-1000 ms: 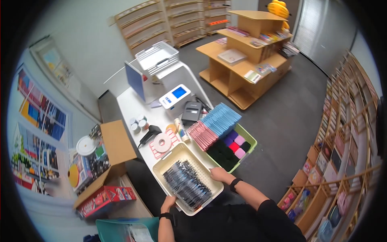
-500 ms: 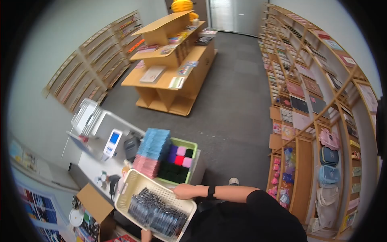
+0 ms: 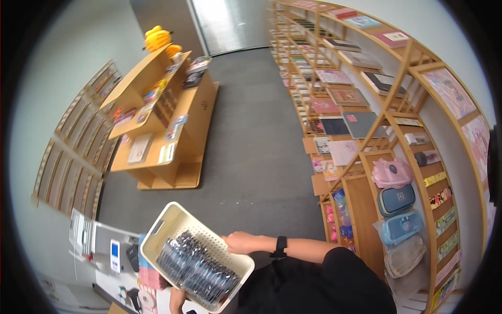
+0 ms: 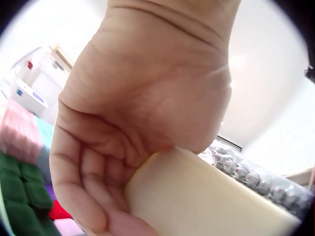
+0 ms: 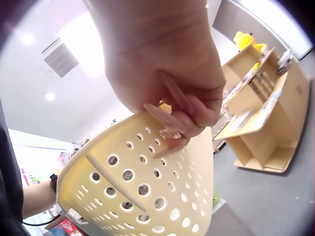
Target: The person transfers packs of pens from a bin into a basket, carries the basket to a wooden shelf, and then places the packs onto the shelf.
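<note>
A cream perforated basket (image 3: 157,235) with several rows of clear-wrapped dark items (image 3: 196,269) is held in front of the body. The right hand (image 3: 241,243) grips its far right rim; in the right wrist view the fingers of that hand (image 5: 172,105) curl over the edge of the basket (image 5: 142,172). The left hand (image 3: 178,300) is at the near left side, partly hidden under the basket. In the left wrist view the left hand (image 4: 133,118) curls its fingers round the basket's smooth wall (image 4: 197,196).
Below left is a white counter (image 3: 107,282) with pink packets (image 3: 151,277), a tape roll (image 3: 147,300) and a white device (image 3: 115,255). A wooden display unit (image 3: 183,165) stands ahead on the left. Long wooden shelves (image 3: 366,180) line the right, with pouches (image 3: 396,201). Grey floor (image 3: 251,131) runs between.
The view has swung to the right, away from the counter and cardboard box toward the aisle and right shelves. The basket, still gripped by both hands, has moved away from over the counter.
</note>
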`<state>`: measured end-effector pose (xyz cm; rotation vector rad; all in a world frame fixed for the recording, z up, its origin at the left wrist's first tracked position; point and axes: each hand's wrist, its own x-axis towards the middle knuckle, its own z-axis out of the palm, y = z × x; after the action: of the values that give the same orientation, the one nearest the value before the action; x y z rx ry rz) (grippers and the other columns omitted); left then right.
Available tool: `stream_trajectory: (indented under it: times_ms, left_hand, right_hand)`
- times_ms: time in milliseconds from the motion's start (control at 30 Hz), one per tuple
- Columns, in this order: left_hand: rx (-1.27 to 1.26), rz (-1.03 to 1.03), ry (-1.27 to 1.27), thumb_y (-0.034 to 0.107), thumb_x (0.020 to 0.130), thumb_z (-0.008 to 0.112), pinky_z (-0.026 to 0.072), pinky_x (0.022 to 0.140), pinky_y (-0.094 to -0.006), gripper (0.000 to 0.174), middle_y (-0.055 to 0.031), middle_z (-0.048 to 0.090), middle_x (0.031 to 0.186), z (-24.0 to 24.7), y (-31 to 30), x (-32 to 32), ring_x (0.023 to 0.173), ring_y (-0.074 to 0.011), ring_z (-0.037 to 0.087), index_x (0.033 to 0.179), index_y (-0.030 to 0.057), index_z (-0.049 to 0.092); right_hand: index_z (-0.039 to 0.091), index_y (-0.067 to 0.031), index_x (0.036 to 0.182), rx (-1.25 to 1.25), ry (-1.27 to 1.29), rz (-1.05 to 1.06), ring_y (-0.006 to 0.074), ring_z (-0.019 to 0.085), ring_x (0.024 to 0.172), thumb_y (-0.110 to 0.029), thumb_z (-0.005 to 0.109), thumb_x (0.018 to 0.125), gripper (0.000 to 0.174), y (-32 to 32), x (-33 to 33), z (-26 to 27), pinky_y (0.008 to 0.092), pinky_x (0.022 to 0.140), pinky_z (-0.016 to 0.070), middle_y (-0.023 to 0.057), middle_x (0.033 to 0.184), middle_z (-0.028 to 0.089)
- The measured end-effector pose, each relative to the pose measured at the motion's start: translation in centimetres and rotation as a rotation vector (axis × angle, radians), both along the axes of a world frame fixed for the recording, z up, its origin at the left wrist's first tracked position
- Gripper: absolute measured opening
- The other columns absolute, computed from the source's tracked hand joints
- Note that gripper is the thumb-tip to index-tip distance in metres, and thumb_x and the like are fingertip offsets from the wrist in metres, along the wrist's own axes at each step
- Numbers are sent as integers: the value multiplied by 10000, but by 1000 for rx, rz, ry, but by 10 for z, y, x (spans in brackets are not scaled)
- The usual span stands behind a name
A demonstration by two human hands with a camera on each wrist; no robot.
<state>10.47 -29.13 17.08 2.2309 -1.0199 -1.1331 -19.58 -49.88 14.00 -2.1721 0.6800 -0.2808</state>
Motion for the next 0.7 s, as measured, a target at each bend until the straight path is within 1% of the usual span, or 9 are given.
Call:
stream_trajectory:
  times_ms: [67, 167, 200, 267, 367, 467, 533, 600, 700]
  left_hand:
    - [92, -80, -1, 183, 829, 490, 499, 537, -370, 357, -158, 631, 745, 28, -67, -55, 674, -239, 650, 1049, -84, 580]
    - [-11, -412, -99, 192, 827, 456, 492, 517, -367, 351, -172, 621, 715, -36, -148, -61, 574, -242, 619, 1038, -56, 586]
    - [158, -475, -168, 189, 831, 451, 482, 544, -369, 322, -170, 627, 741, -37, -179, -75, 635, -229, 630, 1014, -24, 609]
    - [157, -627, -131, 203, 847, 441, 498, 652, -392, 327, -226, 646, 821, -34, -232, -118, 787, -275, 660, 1013, -25, 606]
    - [74, -899, -147, 219, 872, 402, 451, 861, -396, 358, -297, 615, 1011, -39, -297, -181, 1038, -361, 598, 1067, -31, 568]
    - [126, -1117, -139, 261, 858, 429, 443, 889, -386, 411, -266, 614, 1094, -42, -352, -241, 1095, -348, 575, 1139, -9, 559]
    - [90, -1300, -68, 287, 849, 440, 435, 908, -380, 438, -259, 610, 1121, -99, -397, -259, 1112, -341, 567, 1157, -3, 555]
    - [97, -1431, -16, 293, 854, 433, 428, 925, -382, 444, -260, 602, 1144, -113, -427, -299, 1125, -337, 558, 1150, -10, 566]
    - [172, -1699, -113, 317, 887, 436, 418, 942, -386, 461, -239, 605, 1158, -123, -468, -351, 1135, -324, 547, 1176, -20, 561]
  right_hand:
    - [520, 84, 1048, 1, 33, -104, 418, 630, 731, -132, 504, 775, 349, -20, -50, -4, 490, 663, 507, 277, 768, 623]
    - [507, 87, 1057, 34, 82, -300, 429, 623, 723, -148, 485, 791, 356, -35, -120, -9, 497, 673, 501, 281, 756, 618]
    - [490, 88, 1062, 58, 101, -383, 438, 615, 716, -158, 469, 803, 358, -37, -142, -10, 508, 680, 494, 280, 738, 612]
    - [498, 90, 1053, 79, 106, -524, 442, 613, 713, -161, 470, 801, 357, -36, -180, -9, 510, 684, 492, 285, 734, 610]
    - [519, 93, 1023, 81, 112, -765, 449, 608, 713, -167, 472, 797, 348, -24, -228, -22, 516, 688, 486, 294, 731, 607]
    - [548, 87, 956, 64, 103, -988, 451, 605, 719, -174, 481, 792, 315, -11, -262, -36, 527, 692, 476, 301, 734, 603]
    - [549, 77, 947, 77, 134, -1147, 452, 604, 732, -172, 487, 789, 302, -1, -276, -41, 529, 698, 473, 299, 742, 604]
    - [550, 73, 958, 88, 175, -1264, 451, 604, 740, -173, 495, 785, 305, 9, -283, -55, 526, 700, 474, 294, 747, 605]
    - [556, 55, 1043, 161, 180, -1496, 426, 616, 754, -183, 481, 795, 352, 25, -279, -69, 501, 705, 491, 273, 794, 624]
